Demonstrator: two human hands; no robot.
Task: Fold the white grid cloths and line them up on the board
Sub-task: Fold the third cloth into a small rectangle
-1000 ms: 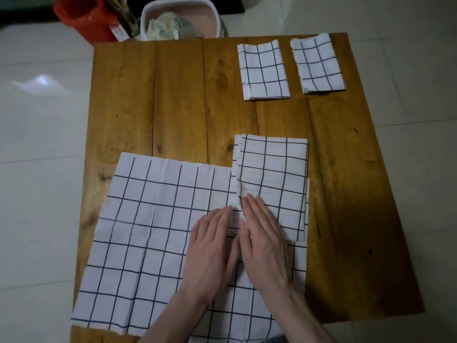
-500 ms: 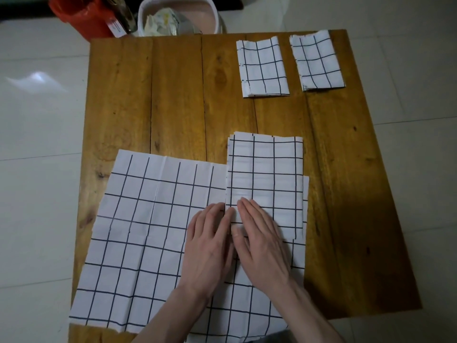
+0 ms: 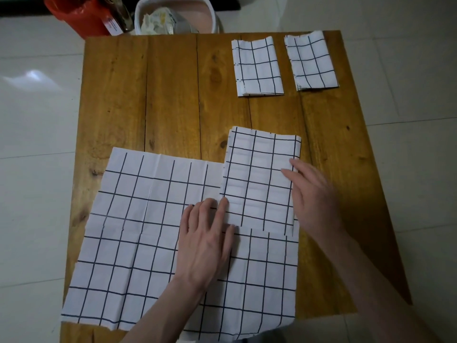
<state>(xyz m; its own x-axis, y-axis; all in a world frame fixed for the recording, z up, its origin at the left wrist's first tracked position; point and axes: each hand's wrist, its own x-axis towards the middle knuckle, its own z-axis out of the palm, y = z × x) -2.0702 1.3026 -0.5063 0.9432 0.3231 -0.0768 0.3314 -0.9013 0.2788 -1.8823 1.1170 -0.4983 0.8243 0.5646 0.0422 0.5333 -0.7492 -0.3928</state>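
Note:
A half-folded white grid cloth (image 3: 259,179) lies on top of a large unfolded grid cloth (image 3: 138,233) spread over the near part of the wooden board (image 3: 173,95). My left hand (image 3: 207,233) rests flat at the folded cloth's near left corner, fingers together. My right hand (image 3: 311,194) lies at that cloth's right edge, fingertips on the fabric. Whether it pinches the edge I cannot make out. Two small folded grid cloths (image 3: 257,68) (image 3: 311,61) sit side by side at the far right of the board.
Beyond the board's far edge stand a red bag (image 3: 79,13) and a white tub (image 3: 175,18) holding crumpled things. Pale floor tiles surround the board. The board's far left planks show bare wood.
My right hand has slid from beside the left hand out to the folded cloth's right edge. The left hand stays near the cloth's left corner.

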